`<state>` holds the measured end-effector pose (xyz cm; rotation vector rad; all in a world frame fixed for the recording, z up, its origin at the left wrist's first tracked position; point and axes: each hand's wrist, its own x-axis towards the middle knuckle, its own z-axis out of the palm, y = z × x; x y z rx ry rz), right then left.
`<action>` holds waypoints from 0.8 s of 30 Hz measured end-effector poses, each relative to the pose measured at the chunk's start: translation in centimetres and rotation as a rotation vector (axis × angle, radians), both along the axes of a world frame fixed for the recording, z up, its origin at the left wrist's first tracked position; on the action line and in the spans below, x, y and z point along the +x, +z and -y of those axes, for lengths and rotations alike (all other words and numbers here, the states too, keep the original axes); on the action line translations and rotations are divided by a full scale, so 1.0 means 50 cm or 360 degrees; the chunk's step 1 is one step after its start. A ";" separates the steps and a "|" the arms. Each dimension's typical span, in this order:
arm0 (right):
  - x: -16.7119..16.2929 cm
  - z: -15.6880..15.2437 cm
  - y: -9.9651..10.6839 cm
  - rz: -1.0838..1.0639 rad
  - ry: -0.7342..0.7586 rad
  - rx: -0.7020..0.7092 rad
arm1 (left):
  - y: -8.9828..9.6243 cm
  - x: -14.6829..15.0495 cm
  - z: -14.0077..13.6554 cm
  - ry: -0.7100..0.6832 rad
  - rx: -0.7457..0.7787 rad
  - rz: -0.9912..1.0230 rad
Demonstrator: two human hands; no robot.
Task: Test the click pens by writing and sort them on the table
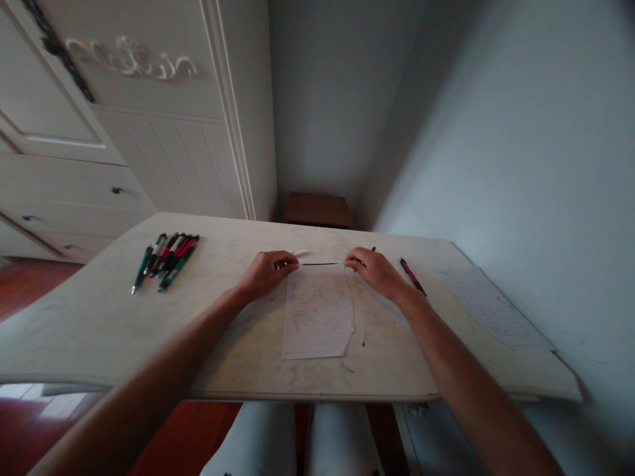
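Note:
A thin dark pen refill [321,264] stretches level between my two hands, just above the top edge of a written sheet of lined paper [317,314]. My left hand [274,270] pinches its left end, and the fingers of my right hand [371,270] are closed on the right end. Close behind my left fingertips lies a slim white piece [300,252], perhaps part of a pen. A small dark tip [374,249] shows behind my right hand; the rest of it is hidden. The paper lies flat, its right edge torn.
Several pens [169,259] lie bunched on the left of the pale table [238,370]. A purple and black pen [411,274] rests beside my right forearm. Another written sheet [489,307] lies by the wall at the right. A white cabinet [178,152] stands behind the table.

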<state>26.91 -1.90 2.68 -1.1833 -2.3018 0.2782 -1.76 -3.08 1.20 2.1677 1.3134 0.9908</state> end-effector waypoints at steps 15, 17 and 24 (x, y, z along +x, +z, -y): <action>-0.006 0.002 -0.005 0.0095 0.0064 0.0032 | -0.005 0.000 -0.001 -0.0028 -0.0004 -0.0010; -0.006 0.003 -0.005 0.0099 0.0074 0.0032 | -0.006 0.000 -0.001 -0.0033 -0.0007 -0.0011; 0.003 -0.001 -0.006 0.0136 0.0016 0.0073 | -0.005 0.000 -0.002 -0.0019 0.0026 -0.0019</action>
